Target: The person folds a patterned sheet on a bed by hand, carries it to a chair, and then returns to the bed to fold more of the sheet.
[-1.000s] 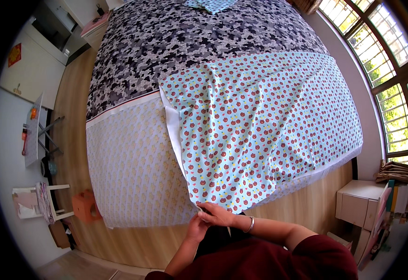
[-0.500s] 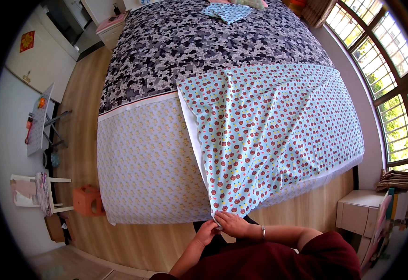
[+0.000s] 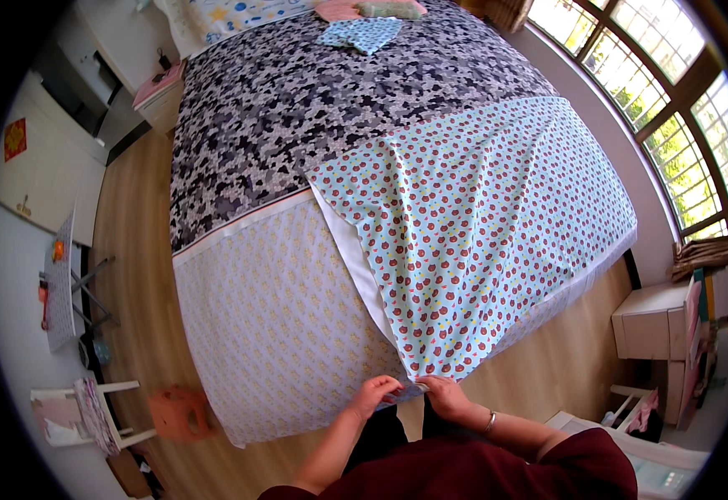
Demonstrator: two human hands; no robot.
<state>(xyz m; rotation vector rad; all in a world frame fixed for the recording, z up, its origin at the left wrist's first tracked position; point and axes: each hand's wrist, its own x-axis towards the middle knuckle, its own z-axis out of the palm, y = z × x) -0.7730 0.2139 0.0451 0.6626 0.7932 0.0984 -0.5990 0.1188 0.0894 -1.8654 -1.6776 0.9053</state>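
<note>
A light-blue sheet with a brown bear print point(image 3: 480, 225) lies over the lower right part of the bed, its white underside showing along the left edge. Its near corner is drawn down past the foot of the bed, where my right hand point(image 3: 445, 395) pinches it. Just left of that corner is my left hand point(image 3: 372, 396), its fingers closed together; whether they hold any cloth is too small to tell. Under the sheet are a pale patterned bedspread point(image 3: 276, 317) and, farther up, a black-and-grey camouflage-print cover point(image 3: 272, 125).
A folded blue cloth point(image 3: 362, 35) and pillows point(image 3: 247, 17) are at the head of the bed. An orange stool point(image 3: 180, 414) and a white chair point(image 3: 89, 414) stand left. White drawers point(image 3: 651, 321) stand right, below the barred window point(image 3: 672, 108).
My hands, together at the sheet's corner before, have moved apart. The corner has shifted right along the bed's foot with my right hand. The whole view has turned a little.
</note>
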